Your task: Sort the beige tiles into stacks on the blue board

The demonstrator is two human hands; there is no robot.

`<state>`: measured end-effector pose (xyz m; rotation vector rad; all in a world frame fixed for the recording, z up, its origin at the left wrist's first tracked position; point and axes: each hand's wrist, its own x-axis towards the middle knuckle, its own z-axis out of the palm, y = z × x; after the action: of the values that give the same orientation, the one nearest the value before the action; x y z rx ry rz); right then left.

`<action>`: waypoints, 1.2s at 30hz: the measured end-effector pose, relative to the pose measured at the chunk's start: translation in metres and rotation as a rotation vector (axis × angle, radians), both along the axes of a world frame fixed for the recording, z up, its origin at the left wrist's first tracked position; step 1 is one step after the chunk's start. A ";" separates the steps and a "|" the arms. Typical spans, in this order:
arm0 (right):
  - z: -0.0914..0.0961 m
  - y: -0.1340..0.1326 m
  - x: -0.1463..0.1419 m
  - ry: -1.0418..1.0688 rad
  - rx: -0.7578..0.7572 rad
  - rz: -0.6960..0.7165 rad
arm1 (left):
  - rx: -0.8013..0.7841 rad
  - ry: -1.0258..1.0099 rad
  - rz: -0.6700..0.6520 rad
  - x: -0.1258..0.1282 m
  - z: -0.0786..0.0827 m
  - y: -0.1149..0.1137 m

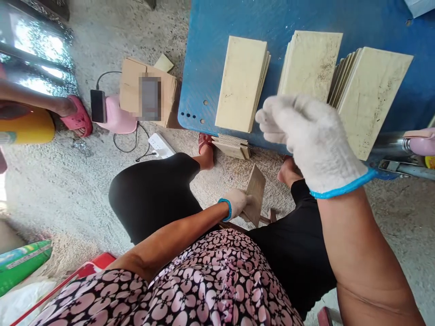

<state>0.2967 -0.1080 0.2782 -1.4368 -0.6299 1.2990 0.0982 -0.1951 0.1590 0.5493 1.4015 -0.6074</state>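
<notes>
Left hand (237,202) down between our knees, gloved fingers closed on small board (255,194), edge-up, likely for easy lift. Right hand (307,136) raised before fanned board stacks (343,77) on blue table (204,54), fingers curled loosely; holding nothing we can see.

Three stacks of pale cream rectangular boards (242,83) on the blue table (210,40) — a fourth, smaller stack (233,146) beneath. One single wooden board (254,194) — two white knitted gloves (316,140), one brown cardboard box (131,88).
</notes>
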 end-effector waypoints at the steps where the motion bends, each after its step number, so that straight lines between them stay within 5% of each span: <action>1: -0.002 -0.004 0.000 -0.172 -0.005 0.105 | 0.009 -0.038 -0.042 0.001 0.008 0.003; 5: -0.006 -0.010 0.006 -0.603 -0.057 0.335 | 0.134 -0.175 -0.339 0.012 0.047 0.032; 10: -0.005 -0.006 0.018 -0.626 -0.051 0.365 | 0.365 -0.240 -0.584 0.023 0.097 0.073; 16: -0.008 -0.007 0.017 -0.560 -0.141 0.517 | 0.486 -0.316 -0.574 -0.013 0.137 0.086; 21: -0.003 -0.007 -0.020 -0.828 -0.300 0.699 | 0.552 -0.170 -0.592 -0.042 0.164 0.084; 27: -0.009 0.000 -0.060 -0.966 -0.316 0.690 | 0.943 0.010 -0.912 -0.036 0.165 0.086; 32: -0.030 0.018 -0.059 -0.734 -0.261 0.369 | 1.177 0.102 -1.143 -0.010 0.147 0.094; 36: -0.052 0.041 -0.047 -0.681 -0.245 0.115 | 1.219 0.070 -1.086 0.015 0.128 0.115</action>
<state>0.2498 -0.0675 0.2262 -2.0959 -1.0334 0.9771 0.1132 -0.0799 0.2875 2.3585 1.3480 -0.5245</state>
